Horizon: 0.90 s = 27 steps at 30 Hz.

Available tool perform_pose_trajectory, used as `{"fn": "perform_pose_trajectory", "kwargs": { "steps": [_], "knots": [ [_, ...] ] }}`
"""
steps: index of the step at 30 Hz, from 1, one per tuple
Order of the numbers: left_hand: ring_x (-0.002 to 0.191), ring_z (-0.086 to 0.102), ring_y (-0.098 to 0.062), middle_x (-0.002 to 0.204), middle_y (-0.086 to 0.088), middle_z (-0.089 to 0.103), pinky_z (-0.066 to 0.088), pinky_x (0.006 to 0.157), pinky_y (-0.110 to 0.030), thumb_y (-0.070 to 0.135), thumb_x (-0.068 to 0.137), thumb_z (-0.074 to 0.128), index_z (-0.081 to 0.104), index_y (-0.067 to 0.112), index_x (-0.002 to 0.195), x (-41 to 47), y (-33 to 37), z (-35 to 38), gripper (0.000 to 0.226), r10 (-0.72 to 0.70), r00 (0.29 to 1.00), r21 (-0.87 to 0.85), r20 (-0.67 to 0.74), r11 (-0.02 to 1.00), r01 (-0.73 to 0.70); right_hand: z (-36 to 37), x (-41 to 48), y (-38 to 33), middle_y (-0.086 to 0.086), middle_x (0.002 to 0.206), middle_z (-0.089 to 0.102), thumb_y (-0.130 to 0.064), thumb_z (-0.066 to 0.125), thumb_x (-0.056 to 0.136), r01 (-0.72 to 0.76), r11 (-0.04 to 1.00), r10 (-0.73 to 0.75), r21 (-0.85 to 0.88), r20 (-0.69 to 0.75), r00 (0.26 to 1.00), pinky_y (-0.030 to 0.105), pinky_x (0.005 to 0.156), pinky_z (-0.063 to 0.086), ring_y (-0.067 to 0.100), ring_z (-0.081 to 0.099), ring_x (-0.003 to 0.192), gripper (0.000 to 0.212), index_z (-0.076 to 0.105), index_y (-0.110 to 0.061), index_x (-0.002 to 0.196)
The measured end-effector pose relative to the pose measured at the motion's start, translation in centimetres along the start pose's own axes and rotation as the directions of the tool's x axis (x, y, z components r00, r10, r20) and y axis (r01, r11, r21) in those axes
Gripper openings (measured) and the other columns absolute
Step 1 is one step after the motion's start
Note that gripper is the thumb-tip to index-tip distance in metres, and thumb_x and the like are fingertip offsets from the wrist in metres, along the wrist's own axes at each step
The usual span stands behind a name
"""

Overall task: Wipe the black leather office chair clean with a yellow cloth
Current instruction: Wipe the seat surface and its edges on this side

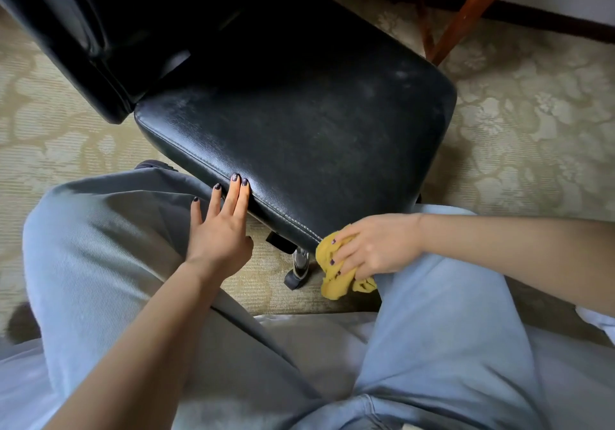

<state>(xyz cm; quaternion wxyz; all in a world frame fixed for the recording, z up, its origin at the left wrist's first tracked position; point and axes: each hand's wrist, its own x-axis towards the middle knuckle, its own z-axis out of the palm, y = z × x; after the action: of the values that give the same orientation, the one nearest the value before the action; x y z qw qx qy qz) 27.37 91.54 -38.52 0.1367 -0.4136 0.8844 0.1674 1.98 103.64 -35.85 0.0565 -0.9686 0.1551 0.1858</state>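
Left hand (pixel 219 230): flat, fingers straight, touched the near edge of the chair seat (pixel 299 123).
Right hand (pixel 376 246): squeezed the yellow cloth (pixel 327 250) at the seat's near corner.
Chair seat: lay at 12 o'clock from the cloth, nearer the right hand.

Loose grey-blue trousers (pixel 432 329), bare forearms (pixel 149 329), dark purple nail polish (pixel 235 177).

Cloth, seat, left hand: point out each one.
cloth (pixel 334 286), head view, on its hanging lower fold.
seat (pixel 299 123), head view, on the middle of its top.
left hand (pixel 221 230), head view, on the back of the hand.
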Motion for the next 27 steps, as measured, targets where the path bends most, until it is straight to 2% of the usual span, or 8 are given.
{"fn": "perform_pose_trajectory", "kwargs": {
  "steps": [5,9,12,14,18,21,25,27],
  "knots": [
    [0.147,-0.006,-0.026,0.157,0.003,-0.02,0.008,0.117,-0.048,0.024,0.091,0.048,-0.014,0.019,0.15,0.0,0.1,0.2,0.086,-0.001,1.0,-0.062,-0.015,0.998,0.0,-1.1,1.3,2.7,-0.006,0.112,0.069,-0.02,0.045,0.089,-0.07,0.992,0.083,0.109,-0.127,0.988,0.037,0.104,0.035,0.02,0.057,0.116,0.029,0.074,-0.025,0.092],
    [0.146,-0.003,-0.027,0.158,0.003,-0.017,0.01,0.117,-0.046,0.025,0.091,0.048,-0.01,0.019,0.151,0.0,0.1,0.2,0.084,-0.002,1.0,-0.073,-0.031,0.997,-0.001,-3.4,4.2,5.8,-0.006,0.105,0.071,-0.019,0.045,0.084,-0.255,0.935,0.311,0.245,-0.227,0.923,0.038,0.096,0.041,0.021,0.061,0.11,0.03,0.075,-0.022,0.086],
    [0.146,-0.004,-0.028,0.158,0.004,-0.016,0.009,0.117,-0.046,0.025,0.092,0.048,-0.01,0.021,0.151,0.1,-0.1,0.1,0.082,-0.003,0.999,-0.087,-0.032,0.996,0.0,-4.9,6.5,7.2,-0.004,0.098,0.072,-0.017,0.048,0.082,-0.339,0.896,0.4,0.288,-0.186,0.897,0.043,0.094,0.046,0.022,0.062,0.107,0.028,0.075,-0.02,0.079],
    [0.146,-0.004,-0.029,0.158,0.006,-0.017,0.009,0.117,-0.046,0.024,0.092,0.048,-0.01,0.023,0.151,0.1,-0.3,0.1,0.083,-0.001,0.999,-0.097,-0.037,0.995,-0.002,-4.7,6.9,7.0,-0.003,0.096,0.072,-0.014,0.05,0.08,-0.354,0.883,0.417,0.309,-0.164,0.894,0.044,0.094,0.044,0.024,0.061,0.107,0.026,0.075,-0.017,0.078],
    [0.146,-0.003,-0.029,0.158,0.008,-0.017,0.01,0.116,-0.046,0.023,0.091,0.049,-0.01,0.024,0.151,0.1,-0.3,0.2,0.084,0.002,0.999,-0.103,-0.045,0.995,-0.007,-3.1,4.6,4.9,-0.001,0.108,0.072,-0.007,0.059,0.075,-0.351,0.872,0.443,0.342,-0.242,0.863,0.037,0.104,0.035,0.025,0.06,0.113,0.023,0.078,-0.018,0.08],
    [0.146,-0.003,-0.028,0.158,0.007,-0.017,0.011,0.116,-0.046,0.023,0.091,0.05,-0.01,0.023,0.151,0.1,-0.2,0.1,0.085,-0.006,0.999,-0.101,-0.043,0.995,0.002,-1.8,2.8,2.5,-0.003,0.111,0.071,-0.005,0.064,0.074,-0.332,0.866,0.43,0.373,-0.219,0.876,0.043,0.102,0.043,0.024,0.06,0.113,0.023,0.079,-0.02,0.084],
    [0.146,-0.005,-0.028,0.158,0.007,-0.017,0.01,0.117,-0.046,0.022,0.092,0.05,-0.01,0.023,0.151,-0.1,0.0,-0.3,0.084,-0.001,1.0,-0.104,-0.001,0.995,0.001,0.3,2.0,-0.9,-0.007,0.103,0.072,-0.012,0.051,0.076,-0.297,0.903,0.369,0.312,-0.204,0.907,0.04,0.109,0.032,0.021,0.059,0.114,0.029,0.077,-0.024,0.075],
    [0.146,-0.005,-0.028,0.158,0.007,-0.017,0.01,0.117,-0.047,0.023,0.092,0.05,-0.009,0.023,0.151,-0.2,0.0,-0.4,0.084,-0.004,1.0,-0.111,0.0,0.994,0.004,1.7,2.3,-2.6,-0.006,0.092,0.072,-0.012,0.061,0.072,-0.257,0.927,0.311,0.272,-0.179,0.933,0.038,0.108,0.03,0.021,0.062,0.108,0.017,0.074,-0.021,0.067]
  ]
}}
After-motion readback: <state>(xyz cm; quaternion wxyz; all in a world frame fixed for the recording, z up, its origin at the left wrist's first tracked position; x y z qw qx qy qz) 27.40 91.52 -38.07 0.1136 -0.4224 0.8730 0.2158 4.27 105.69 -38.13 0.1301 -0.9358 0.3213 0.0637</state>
